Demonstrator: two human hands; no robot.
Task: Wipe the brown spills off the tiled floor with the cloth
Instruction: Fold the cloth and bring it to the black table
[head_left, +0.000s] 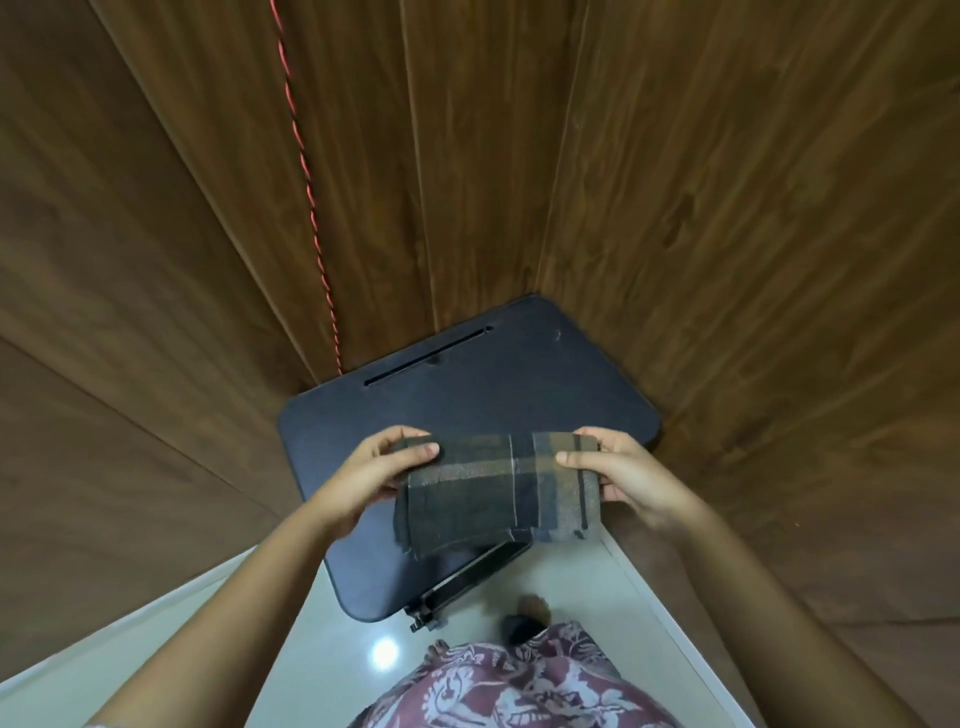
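Observation:
A dark checked cloth (493, 488) with brown and pale stripes hangs folded between my two hands, above a small black table. My left hand (374, 470) pinches its upper left corner, thumb on top. My right hand (618, 475) grips its upper right edge the same way. The pale tiled floor (322, 639) shows below, glossy with a bright light reflection. No brown spill is visible on the part of the floor in view.
A low black table (519, 384) with a slot near its far edge stands in a corner between brown wood-panelled walls (727, 208). A red twisted cord (306, 176) runs down the left wall. My patterned clothing (498, 686) and a foot (530, 613) are below.

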